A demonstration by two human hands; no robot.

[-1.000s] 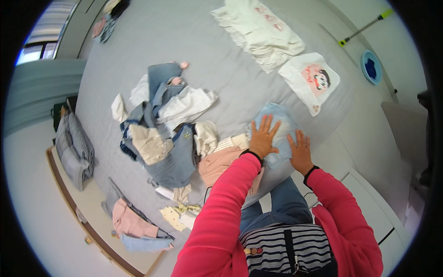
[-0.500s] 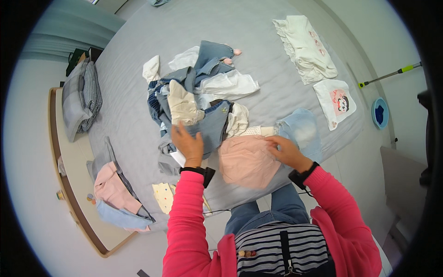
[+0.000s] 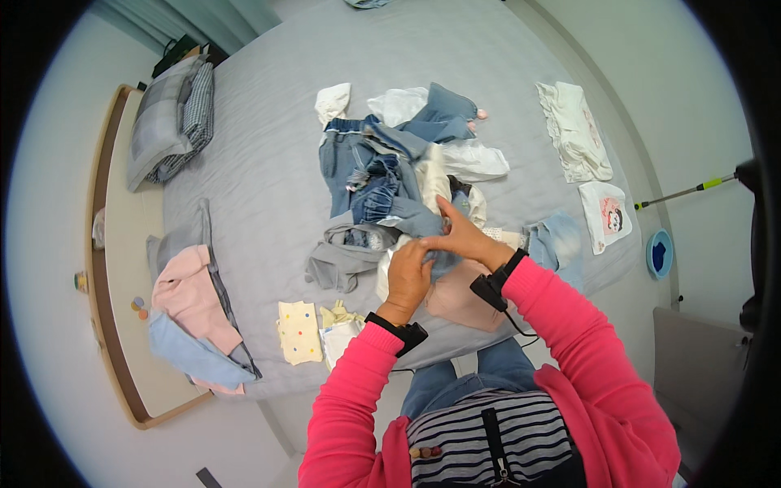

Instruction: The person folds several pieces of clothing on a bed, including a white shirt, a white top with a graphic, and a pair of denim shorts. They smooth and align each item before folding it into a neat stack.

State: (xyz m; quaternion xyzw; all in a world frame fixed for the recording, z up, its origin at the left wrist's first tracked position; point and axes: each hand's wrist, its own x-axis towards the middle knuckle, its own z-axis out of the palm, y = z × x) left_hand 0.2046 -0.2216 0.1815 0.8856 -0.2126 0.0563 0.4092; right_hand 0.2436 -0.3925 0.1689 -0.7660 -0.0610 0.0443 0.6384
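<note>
My left hand (image 3: 407, 279) and my right hand (image 3: 465, 236) meet over the near edge of a mixed pile of clothes. Both are closed on a blue denim garment (image 3: 418, 218), which is bunched between them and partly hidden by the fingers. A cream garment (image 3: 432, 175) lies just beyond my right fingers. Under and beside my right wrist is a pink garment (image 3: 462, 297). Left of my left hand lies a crumpled grey garment (image 3: 338, 259). Dark blue jeans with an elastic waist (image 3: 346, 163) lie farther back in the pile.
At the right edge of the bed lie a folded white garment (image 3: 576, 134) and a white printed top (image 3: 605, 215). Light blue denim (image 3: 556, 244) sits nearer. A spotted cream cloth (image 3: 299, 332) lies front left, with pink clothing (image 3: 195, 285) beyond. A blue basin (image 3: 660, 252) stands on the floor.
My hands have come together, the right one moving from the pink garment to the denim. The denim, spread out before, is now bunched, uncovering jeans and grey cloth. The view has shifted.
</note>
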